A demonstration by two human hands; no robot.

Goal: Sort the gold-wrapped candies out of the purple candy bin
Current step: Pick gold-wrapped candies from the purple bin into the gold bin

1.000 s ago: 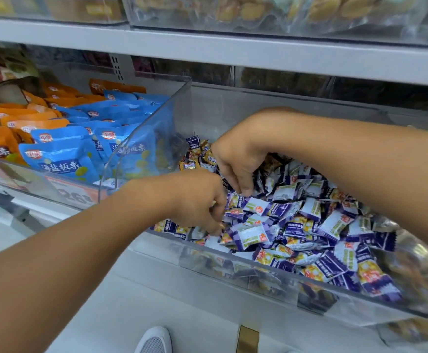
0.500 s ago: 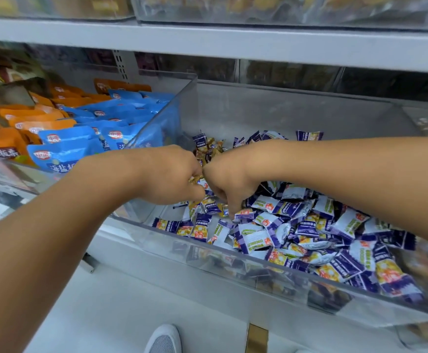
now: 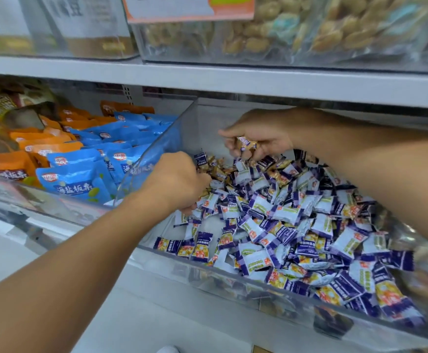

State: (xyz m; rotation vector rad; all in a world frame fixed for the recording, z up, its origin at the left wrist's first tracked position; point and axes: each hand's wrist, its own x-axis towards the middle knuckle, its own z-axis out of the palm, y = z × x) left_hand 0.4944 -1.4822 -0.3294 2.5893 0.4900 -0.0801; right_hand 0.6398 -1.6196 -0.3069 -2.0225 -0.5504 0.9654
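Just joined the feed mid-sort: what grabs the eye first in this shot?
The heap of purple-and-white candies filling the clear bin, with a small cluster of gold-wrapped candies at its back left corner. Above that cluster, the right hand pinches a gold-wrapped piece, while the left hand is curled low beside it. Blue and orange snack packs fill the neighbouring bin on the left.

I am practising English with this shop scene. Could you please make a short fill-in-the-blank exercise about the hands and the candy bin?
1. The right hand holds a gold-wrapped candy ____ the pile of purple candies.
2. The clear bin stands to the ____ of the blue packets.
3. The left hand has its fingers ____.
4. The gold-wrapped pile lies in the bin's back-____ corner.

Missing words: above; right; curled; left
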